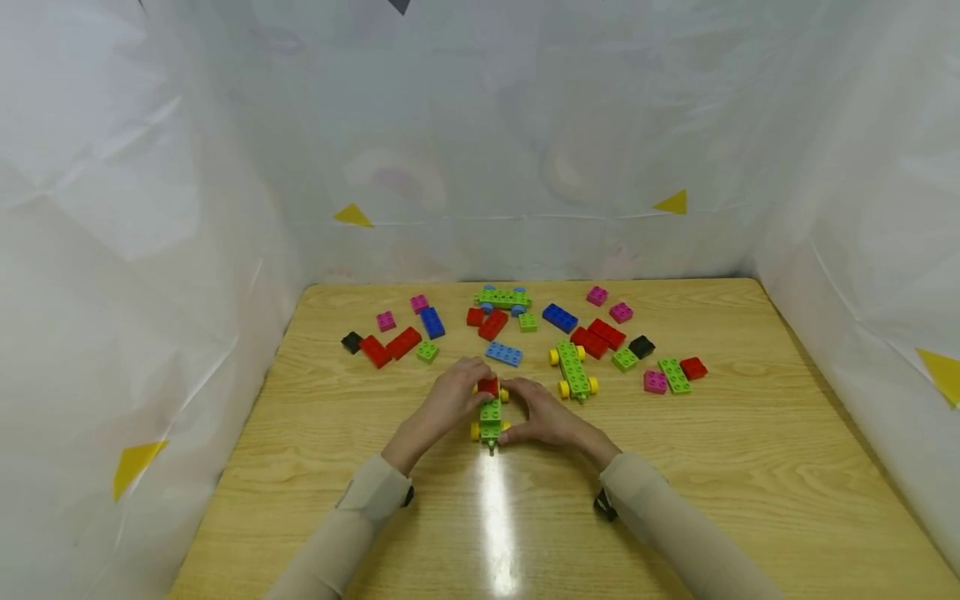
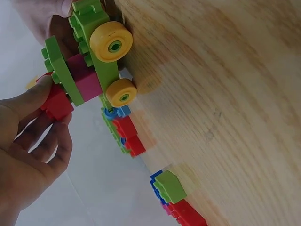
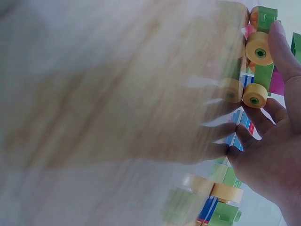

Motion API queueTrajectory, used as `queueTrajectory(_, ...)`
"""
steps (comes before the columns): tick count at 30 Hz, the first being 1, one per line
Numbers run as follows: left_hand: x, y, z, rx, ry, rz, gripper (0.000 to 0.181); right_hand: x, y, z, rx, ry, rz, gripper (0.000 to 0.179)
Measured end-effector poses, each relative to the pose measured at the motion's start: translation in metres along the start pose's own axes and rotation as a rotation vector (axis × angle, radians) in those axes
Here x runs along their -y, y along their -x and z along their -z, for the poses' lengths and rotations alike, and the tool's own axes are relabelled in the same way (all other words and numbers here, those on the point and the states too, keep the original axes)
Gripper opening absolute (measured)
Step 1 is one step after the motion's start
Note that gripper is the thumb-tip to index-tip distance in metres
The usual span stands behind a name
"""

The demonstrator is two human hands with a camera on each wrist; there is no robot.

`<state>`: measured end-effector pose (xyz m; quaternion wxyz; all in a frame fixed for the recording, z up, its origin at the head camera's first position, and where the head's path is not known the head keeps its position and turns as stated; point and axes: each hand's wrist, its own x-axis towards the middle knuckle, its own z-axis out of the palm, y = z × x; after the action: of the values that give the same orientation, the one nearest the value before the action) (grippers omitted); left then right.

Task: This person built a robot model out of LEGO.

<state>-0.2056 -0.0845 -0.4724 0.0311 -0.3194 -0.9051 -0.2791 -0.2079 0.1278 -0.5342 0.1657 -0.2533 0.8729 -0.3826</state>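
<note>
A green toy car base (image 2: 107,70) with yellow wheels (image 2: 121,92) stands on the table in front of me. On its far part a magenta brick (image 2: 84,77) carries a raised green plate (image 2: 65,70). My left hand (image 1: 450,396) pinches a red brick (image 2: 59,103) between thumb and fingers, on top of that plate. From the right side, my right hand (image 1: 551,417) steadies the car base, its thumb by the near wheel and its fingertips at the far wheel.
Close to the right stands another green car base (image 1: 573,368) with yellow wheels. A light blue brick (image 1: 504,353) lies just beyond the hands. Farther back is a green base (image 1: 502,298) with blue wheels. Several loose bricks spread left and right, among them red bricks (image 1: 403,342).
</note>
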Motion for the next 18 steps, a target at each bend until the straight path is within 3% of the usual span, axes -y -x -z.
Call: queueTrajectory(18, -0.0031, -0.0016, 0.0032, 0.027, -0.044, -0.057, 0.017, 0.0003, -0.0009, -0.0003, 0.005, 0.010, -0.015, 0.095)
